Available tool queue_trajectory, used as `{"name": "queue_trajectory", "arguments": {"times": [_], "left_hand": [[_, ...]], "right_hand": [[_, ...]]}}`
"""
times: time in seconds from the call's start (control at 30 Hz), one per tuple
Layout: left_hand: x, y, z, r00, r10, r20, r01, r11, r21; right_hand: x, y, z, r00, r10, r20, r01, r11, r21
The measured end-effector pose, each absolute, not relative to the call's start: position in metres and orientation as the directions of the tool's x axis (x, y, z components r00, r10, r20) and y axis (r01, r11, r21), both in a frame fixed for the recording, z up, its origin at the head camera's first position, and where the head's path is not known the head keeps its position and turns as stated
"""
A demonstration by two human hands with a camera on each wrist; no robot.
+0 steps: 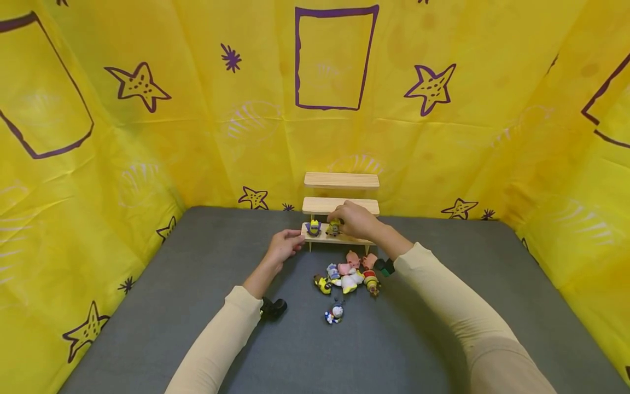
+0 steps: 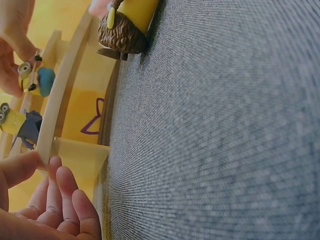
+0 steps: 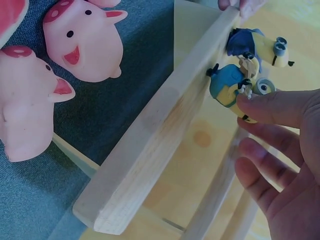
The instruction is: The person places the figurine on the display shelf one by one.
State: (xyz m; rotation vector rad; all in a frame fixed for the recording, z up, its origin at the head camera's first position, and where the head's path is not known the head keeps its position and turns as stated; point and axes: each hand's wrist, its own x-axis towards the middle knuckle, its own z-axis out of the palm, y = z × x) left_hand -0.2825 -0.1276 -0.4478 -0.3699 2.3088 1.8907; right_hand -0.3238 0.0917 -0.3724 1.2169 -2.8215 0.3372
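Grey worktop [image 1: 162,306] below yellow starfish-print cloth [image 1: 192,82] | pinching blue-overalled yellow figure [image 1: 334,227] with fingers of right hand [image 1: 358,220] at bottom shelf [image 3: 145,135] of wooden stand [image 1: 320,206], 12 o'clock | pinching shelf's 9 o'clock end with fingers of left hand [image 1: 283,247] | dark-blue-clad figure [image 1: 314,228] near, at 9 o'clock | toy pile [image 1: 349,281], 6 o'clock from stand

From my station I see yellow cloth [image 1: 197,137] behind the grey table [image 1: 147,306] and along both its sides — creased, printed in purple. High above the table's far edge I make out a four-sided figure [image 1: 337,57] between two large starfish [image 1: 139,87]; smaller starfish [image 1: 254,198] sit just over that edge — and, somewhat higher, a pale fish print [image 1: 254,119].
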Motion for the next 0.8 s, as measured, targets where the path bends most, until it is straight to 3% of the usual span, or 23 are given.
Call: {"name": "queue_trajectory", "arguments": {"times": [0.8], "left_hand": [[-0.2814,-0.1283,-0.4478,-0.961,-0.1,-0.256,-0.271,0.196,0.942]], "right_hand": [[-0.3205,0.0968,-0.3748,-0.686,-0.71,0.163,-0.727,0.656,-0.201]]}}
